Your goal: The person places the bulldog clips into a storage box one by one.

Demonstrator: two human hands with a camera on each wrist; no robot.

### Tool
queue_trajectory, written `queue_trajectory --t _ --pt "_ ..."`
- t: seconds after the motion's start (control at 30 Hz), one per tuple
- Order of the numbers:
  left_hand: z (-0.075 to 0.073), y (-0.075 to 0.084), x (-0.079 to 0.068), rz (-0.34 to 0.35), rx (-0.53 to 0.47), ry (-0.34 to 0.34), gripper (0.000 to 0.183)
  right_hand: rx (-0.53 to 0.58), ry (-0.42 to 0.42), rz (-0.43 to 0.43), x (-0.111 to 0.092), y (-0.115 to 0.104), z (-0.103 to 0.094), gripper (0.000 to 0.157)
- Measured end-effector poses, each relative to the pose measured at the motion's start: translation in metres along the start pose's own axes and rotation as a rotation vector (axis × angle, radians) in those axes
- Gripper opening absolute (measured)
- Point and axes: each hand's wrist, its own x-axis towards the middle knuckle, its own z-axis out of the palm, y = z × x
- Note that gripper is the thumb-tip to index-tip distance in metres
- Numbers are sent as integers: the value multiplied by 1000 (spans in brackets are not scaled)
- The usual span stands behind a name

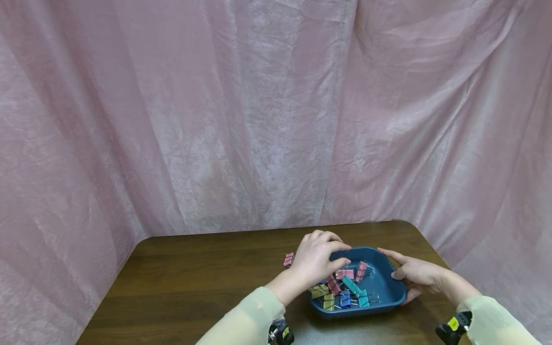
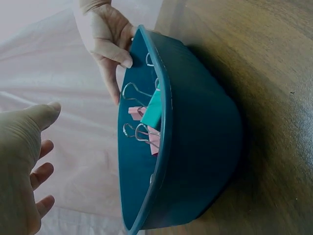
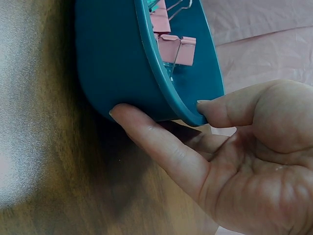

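A blue plastic bin (image 1: 387, 283) holds several binder clips in pink, teal, blue and yellow, mostly heaped toward its left side. My right hand (image 1: 420, 275) grips the bin's right end. In the right wrist view the thumb (image 3: 226, 111) is over the rim and the other fingers lie along the outer wall. Over the bin's left end is my left hand (image 1: 316, 255), hiding part of the rim. Its thumb and fingers are apart with nothing between them, as the left wrist view shows. A teal clip (image 2: 152, 111) stands near the rim there.
One pink binder clip (image 1: 288, 259) lies outside the bin on the brown wooden table (image 1: 207, 282), just left of my left wrist. A pink curtain (image 1: 258, 120) hangs behind the table's far edge and along its sides.
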Motion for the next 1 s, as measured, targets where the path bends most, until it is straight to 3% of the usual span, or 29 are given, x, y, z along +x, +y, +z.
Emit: queue_trajectory --t 1.0 --pt "-21 -21 -10 -42 -67 67 37 30 29 11 3 2 1 77"
